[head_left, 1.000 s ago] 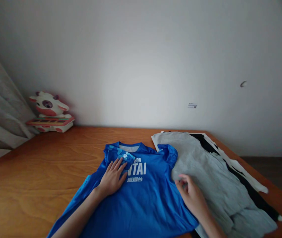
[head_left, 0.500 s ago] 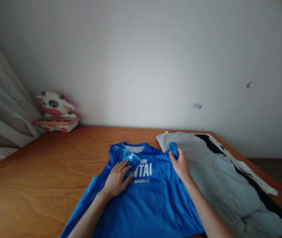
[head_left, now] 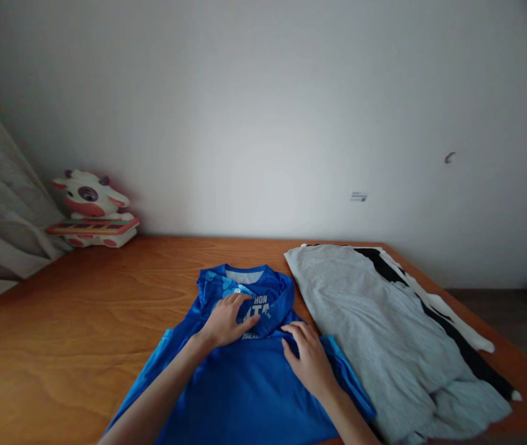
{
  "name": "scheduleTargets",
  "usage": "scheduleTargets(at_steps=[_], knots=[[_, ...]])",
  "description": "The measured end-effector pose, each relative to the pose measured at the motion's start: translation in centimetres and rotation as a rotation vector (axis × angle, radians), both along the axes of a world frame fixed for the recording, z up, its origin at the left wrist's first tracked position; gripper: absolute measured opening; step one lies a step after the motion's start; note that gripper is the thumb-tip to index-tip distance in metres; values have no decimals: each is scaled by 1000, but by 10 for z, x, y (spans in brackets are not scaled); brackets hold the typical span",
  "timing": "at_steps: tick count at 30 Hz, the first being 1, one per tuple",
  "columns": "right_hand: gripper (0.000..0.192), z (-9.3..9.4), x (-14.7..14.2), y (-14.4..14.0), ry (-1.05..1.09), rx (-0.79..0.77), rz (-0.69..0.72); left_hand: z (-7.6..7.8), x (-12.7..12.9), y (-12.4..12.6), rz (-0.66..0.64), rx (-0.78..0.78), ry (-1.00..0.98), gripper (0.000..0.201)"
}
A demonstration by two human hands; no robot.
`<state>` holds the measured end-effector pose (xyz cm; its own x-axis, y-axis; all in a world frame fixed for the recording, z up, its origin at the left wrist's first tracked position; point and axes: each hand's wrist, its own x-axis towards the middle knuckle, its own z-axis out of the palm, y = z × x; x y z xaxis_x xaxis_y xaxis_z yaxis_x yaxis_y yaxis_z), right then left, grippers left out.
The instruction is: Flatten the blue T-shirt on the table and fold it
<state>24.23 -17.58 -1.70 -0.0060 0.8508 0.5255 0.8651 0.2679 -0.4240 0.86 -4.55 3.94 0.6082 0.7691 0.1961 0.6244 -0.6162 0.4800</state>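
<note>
A blue printed T-shirt (head_left: 244, 389) lies on the wooden table, its neckline toward the wall. Both of its sides are folded inward, and the sleeves lie over the chest, partly covering the white lettering. My left hand (head_left: 228, 318) rests over the chest near the left folded sleeve, fingers spread. On the right folded part, my right hand (head_left: 307, 355) is open with fingers apart and slightly curled; whether it presses the cloth I cannot tell. Neither hand grips anything.
To the right lie a grey garment (head_left: 351, 309) and black-and-white clothing (head_left: 458, 334) partly beneath it. A toy cow keyboard (head_left: 94, 213) stands at the back left of the wooden table (head_left: 59, 327), near a curtain (head_left: 4, 204). A wall (head_left: 263, 123) rises behind.
My right hand has brought the shirt's right sleeve and side inward over the chest and let go of the sleeve. My left hand remains on the chest. The view has shifted slightly.
</note>
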Motion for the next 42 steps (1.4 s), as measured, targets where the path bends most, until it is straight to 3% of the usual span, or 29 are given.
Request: scheduleTargets(at_steps=[4,7,9,13,16,21,25,28,29,31,35,39,42], knots=[[16,1,-1,1,-5,-2,-45,10,33,-6,-110,-77,49,71],[16,5,-1,0,54,33,-50,7,50,-7,-117,-159,7,44],[15,9,0,-2,124,64,-61,4,54,-1,-70,-278,-112,37],[11,16,5,-6,266,147,-123,3,40,22,124,-455,-420,37],[11,18,7,-8,292,154,-119,5,15,36,212,-503,-333,30],[17,18,3,-9,173,42,-12,6,-5,42,203,-362,113,26],[18,18,-1,-9,64,-27,-13,3,15,41,93,-172,99,31],[8,20,-2,-11,25,-65,-11,-1,29,44,35,-1,59,29],[2,20,-2,-12,33,-78,-5,-3,29,46,53,35,59,28],[18,20,-2,-13,89,-100,6,-6,21,53,135,91,56,29],[30,16,6,2,256,-103,-32,-8,-22,74,420,93,19,38],[20,16,20,55,402,-165,-131,-11,-69,98,669,-88,-41,51],[35,21,27,109,472,-316,-260,-14,-82,115,715,-234,-67,54]])
